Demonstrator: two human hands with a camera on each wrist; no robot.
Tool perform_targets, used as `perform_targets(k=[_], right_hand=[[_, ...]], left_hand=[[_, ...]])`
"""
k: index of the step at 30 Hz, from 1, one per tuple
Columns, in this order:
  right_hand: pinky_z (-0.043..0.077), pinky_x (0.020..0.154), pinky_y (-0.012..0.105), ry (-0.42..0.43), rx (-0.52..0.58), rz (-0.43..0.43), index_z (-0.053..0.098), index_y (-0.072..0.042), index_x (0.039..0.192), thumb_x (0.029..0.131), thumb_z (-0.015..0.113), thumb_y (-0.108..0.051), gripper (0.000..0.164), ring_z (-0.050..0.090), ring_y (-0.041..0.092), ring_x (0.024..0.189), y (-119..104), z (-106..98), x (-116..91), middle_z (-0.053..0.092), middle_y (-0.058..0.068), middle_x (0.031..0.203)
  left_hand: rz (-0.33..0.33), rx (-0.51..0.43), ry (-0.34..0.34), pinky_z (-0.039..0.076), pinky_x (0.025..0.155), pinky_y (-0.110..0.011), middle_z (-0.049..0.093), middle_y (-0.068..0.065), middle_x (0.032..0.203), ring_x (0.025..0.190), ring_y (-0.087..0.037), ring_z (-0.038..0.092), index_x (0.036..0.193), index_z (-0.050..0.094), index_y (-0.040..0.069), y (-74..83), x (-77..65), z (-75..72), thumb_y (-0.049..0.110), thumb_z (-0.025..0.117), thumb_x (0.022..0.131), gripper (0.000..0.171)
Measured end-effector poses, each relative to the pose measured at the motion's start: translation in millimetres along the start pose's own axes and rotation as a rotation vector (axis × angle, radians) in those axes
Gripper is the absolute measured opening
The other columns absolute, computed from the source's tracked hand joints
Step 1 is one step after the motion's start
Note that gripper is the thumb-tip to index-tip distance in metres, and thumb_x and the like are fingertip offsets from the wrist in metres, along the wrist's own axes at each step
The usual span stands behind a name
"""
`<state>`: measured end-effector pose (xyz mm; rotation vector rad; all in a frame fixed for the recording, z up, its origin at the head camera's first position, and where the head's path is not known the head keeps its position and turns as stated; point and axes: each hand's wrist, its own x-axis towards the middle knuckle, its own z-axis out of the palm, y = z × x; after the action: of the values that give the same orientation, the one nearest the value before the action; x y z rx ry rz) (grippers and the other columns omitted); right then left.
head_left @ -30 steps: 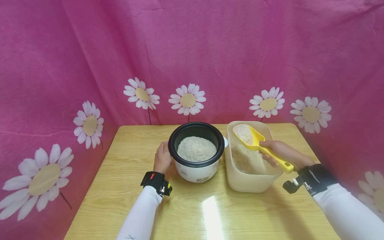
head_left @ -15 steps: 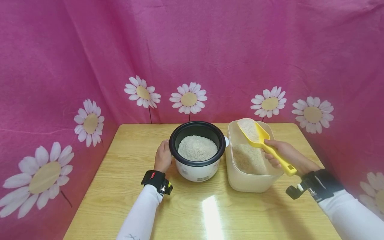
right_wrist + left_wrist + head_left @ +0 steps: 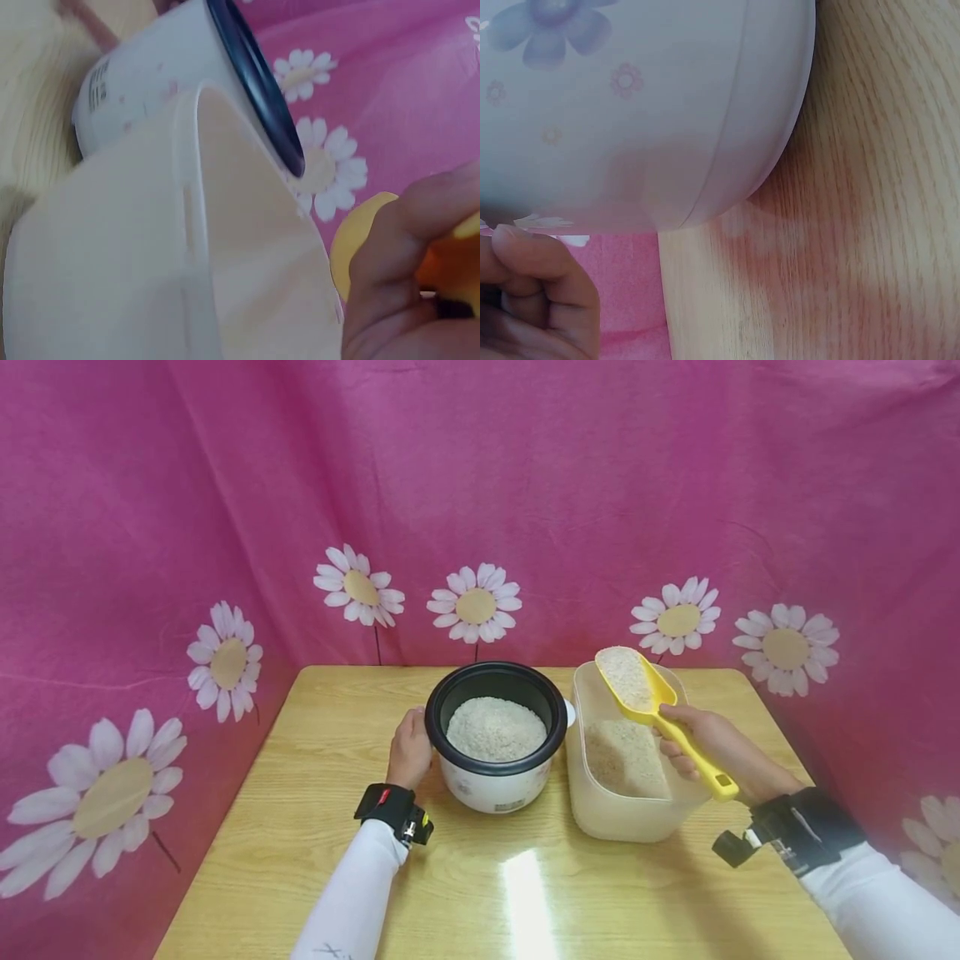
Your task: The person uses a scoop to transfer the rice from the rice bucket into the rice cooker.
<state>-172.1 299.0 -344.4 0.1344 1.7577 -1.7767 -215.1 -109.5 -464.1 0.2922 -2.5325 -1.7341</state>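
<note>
A white rice cooker (image 3: pixel 491 787) with a black rim holds a heap of rice (image 3: pixel 497 729). At its left side my left hand (image 3: pixel 410 750) grips it, fingers curled by the flower-printed wall in the left wrist view; the handle there is hidden. My right hand (image 3: pixel 701 745) holds a yellow scoop (image 3: pixel 662 693) by its handle, and rice (image 3: pixel 627 678) fills the scoop's bowl. The scoop is over the back part of a pale plastic bin (image 3: pixel 622 820), which has more rice (image 3: pixel 626 756) inside. In the right wrist view, fingers (image 3: pixel 390 255) wrap round the scoop.
Cooker and bin stand side by side on a wooden table (image 3: pixel 337 718), the cooker's white right handle (image 3: pixel 571 713) close to the bin's rim. A pink cloth (image 3: pixel 555 510) with printed daisies hangs behind and along both sides.
My right hand has lifted the loaded scoop and shifted it slightly right and toward the back of the bin. The left hand stays at the cooker.
</note>
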Motion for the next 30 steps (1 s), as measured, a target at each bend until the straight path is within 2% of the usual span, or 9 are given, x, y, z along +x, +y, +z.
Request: perform_targets(k=[2, 5, 9, 12, 17, 23, 25, 30], right_hand=[[0.043, 0.046, 0.017, -0.006, 0.009, -0.005, 0.046, -0.01, 0.103, 0.112, 0.035, -0.042, 0.035, 0.047, 0.002, 0.048, -2, 6, 0, 0.051, -0.01, 0.065], [0.042, 0.046, 0.016, -0.019, 0.015, 0.0, 0.046, -0.01, 0.102, 0.112, 0.035, -0.041, 0.035, 0.047, 0.002, 0.047, -5, 15, 1, 0.05, -0.009, 0.064], [0.042, 0.045, 0.016, -0.038, -0.026, -0.004, 0.046, -0.01, 0.1, 0.112, 0.034, -0.04, 0.034, 0.047, 0.001, 0.045, -11, 28, 3, 0.051, -0.009, 0.063], [0.041, 0.044, 0.016, -0.045, -0.067, -0.006, 0.046, -0.01, 0.097, 0.111, 0.034, -0.036, 0.032, 0.046, 0.001, 0.043, -16, 38, 5, 0.05, -0.01, 0.061], [0.041, 0.043, 0.018, -0.02, -0.13, 0.016, 0.048, -0.01, 0.095, 0.109, 0.039, -0.034, 0.029, 0.045, 0.002, 0.043, -22, 55, 11, 0.049, -0.01, 0.061], [0.043, 0.048, 0.018, 0.003, -0.245, 0.001, 0.047, -0.005, 0.106, 0.107, 0.046, -0.037, 0.032, 0.047, 0.004, 0.047, -22, 72, 21, 0.051, -0.008, 0.066], [0.044, 0.049, 0.019, 0.002, -0.289, -0.003, 0.048, -0.004, 0.107, 0.107, 0.047, -0.038, 0.034, 0.048, 0.005, 0.048, -22, 77, 23, 0.052, -0.007, 0.067], [0.044, 0.05, 0.022, -0.015, -0.381, -0.031, 0.052, -0.006, 0.1, 0.106, 0.05, -0.037, 0.032, 0.048, 0.009, 0.05, -23, 90, 30, 0.053, -0.003, 0.07]], left_hand=[[0.003, -0.001, 0.0, 0.042, 0.068, -0.032, 0.051, -0.01, 0.094, 0.083, -0.026, 0.053, 0.122, 0.057, 0.009, -0.2, 0.1, 0.0, 0.04, 0.024, 0.113, 0.047], [0.005, 0.0, -0.004, 0.042, 0.077, -0.033, 0.055, -0.011, 0.103, 0.096, -0.027, 0.055, 0.127, 0.057, 0.009, -0.5, 0.3, 0.2, 0.039, 0.024, 0.114, 0.047], [0.005, -0.002, -0.01, 0.04, 0.085, -0.036, 0.057, -0.013, 0.109, 0.107, -0.028, 0.054, 0.13, 0.057, 0.008, -1.1, 0.8, 0.2, 0.04, 0.024, 0.114, 0.048], [0.01, -0.003, -0.007, 0.04, 0.087, -0.038, 0.057, -0.014, 0.111, 0.108, -0.03, 0.054, 0.129, 0.057, 0.007, -1.1, 1.3, 0.1, 0.04, 0.023, 0.114, 0.049], [0.015, 0.004, -0.002, 0.04, 0.086, -0.036, 0.058, -0.014, 0.111, 0.108, -0.029, 0.054, 0.129, 0.057, 0.007, -1.0, 1.0, 0.4, 0.039, 0.024, 0.114, 0.049], [0.002, -0.004, 0.004, 0.041, 0.077, -0.034, 0.054, -0.013, 0.102, 0.097, -0.029, 0.055, 0.126, 0.057, 0.008, -1.0, 0.4, 0.7, 0.039, 0.024, 0.113, 0.048], [-0.005, -0.004, -0.001, 0.041, 0.075, -0.032, 0.055, -0.012, 0.103, 0.097, -0.027, 0.055, 0.129, 0.057, 0.009, -0.9, 0.4, 0.7, 0.04, 0.024, 0.113, 0.048], [-0.015, 0.004, -0.002, 0.041, 0.073, -0.031, 0.054, -0.011, 0.1, 0.093, -0.027, 0.054, 0.128, 0.057, 0.009, 0.1, 0.9, 0.5, 0.041, 0.023, 0.113, 0.049]])
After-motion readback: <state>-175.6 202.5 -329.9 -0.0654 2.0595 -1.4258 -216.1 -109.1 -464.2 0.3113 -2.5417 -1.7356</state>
